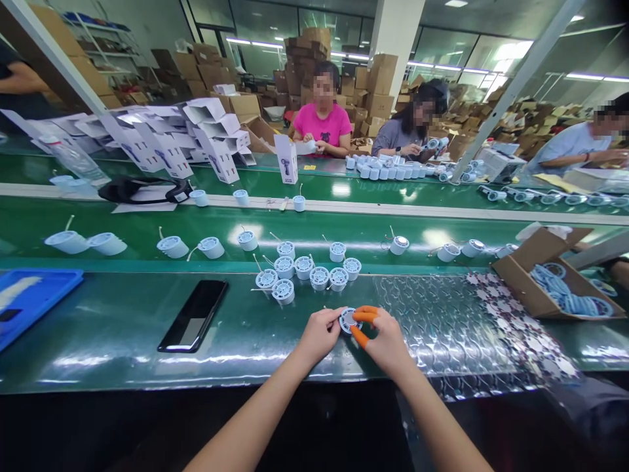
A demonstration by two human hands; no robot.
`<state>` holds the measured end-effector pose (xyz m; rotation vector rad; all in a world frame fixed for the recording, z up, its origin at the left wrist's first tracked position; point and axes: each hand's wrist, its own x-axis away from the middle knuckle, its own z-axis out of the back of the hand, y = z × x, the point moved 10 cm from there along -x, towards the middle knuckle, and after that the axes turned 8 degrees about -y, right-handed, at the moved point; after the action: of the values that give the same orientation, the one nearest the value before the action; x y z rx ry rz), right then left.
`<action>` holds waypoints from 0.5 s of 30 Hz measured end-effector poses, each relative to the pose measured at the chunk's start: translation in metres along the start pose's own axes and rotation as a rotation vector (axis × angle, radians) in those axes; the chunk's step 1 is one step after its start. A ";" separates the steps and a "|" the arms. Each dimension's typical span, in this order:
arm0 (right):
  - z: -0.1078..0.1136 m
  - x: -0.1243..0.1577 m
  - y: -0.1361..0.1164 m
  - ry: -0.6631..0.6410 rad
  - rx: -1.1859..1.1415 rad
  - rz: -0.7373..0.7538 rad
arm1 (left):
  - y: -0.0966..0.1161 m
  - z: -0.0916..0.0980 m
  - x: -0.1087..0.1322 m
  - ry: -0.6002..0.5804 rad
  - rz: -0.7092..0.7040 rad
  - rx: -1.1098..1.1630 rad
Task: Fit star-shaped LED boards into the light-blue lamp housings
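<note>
My left hand point(319, 334) and my right hand point(386, 342) meet over the green workbench point(118, 341). Between them, both hold a small round white grilled part point(348, 320). Orange finger cots cover my right thumb and forefinger, which pinch its right edge. Just beyond my hands stands a tight group of several similar white parts point(304, 275), some with thin wire leads. A clear plastic sheet with rows of moulded shapes point(432, 321) lies to the right of my right hand.
A black smartphone point(193, 316) lies left of my hands, with a blue tray point(34, 301) at the left edge. At right, an open cardboard box point(555, 282) holds blue-and-white coiled items. Green belts carry more white parts; several co-workers sit beyond, among stacked cartons.
</note>
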<state>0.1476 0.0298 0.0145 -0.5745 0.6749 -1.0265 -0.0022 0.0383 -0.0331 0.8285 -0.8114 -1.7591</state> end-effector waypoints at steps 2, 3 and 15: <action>-0.002 0.000 -0.003 0.027 0.032 -0.005 | 0.001 -0.006 0.001 -0.047 -0.009 -0.029; -0.002 0.001 -0.005 0.038 0.060 -0.009 | 0.001 -0.006 0.002 -0.064 0.001 -0.038; 0.003 0.030 0.015 0.130 -0.597 -0.235 | 0.055 -0.020 -0.001 -0.170 -0.087 0.209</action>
<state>0.1691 0.0085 -0.0012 -1.1329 1.0594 -1.0846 0.0419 0.0205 0.0016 0.8695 -1.1011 -1.8617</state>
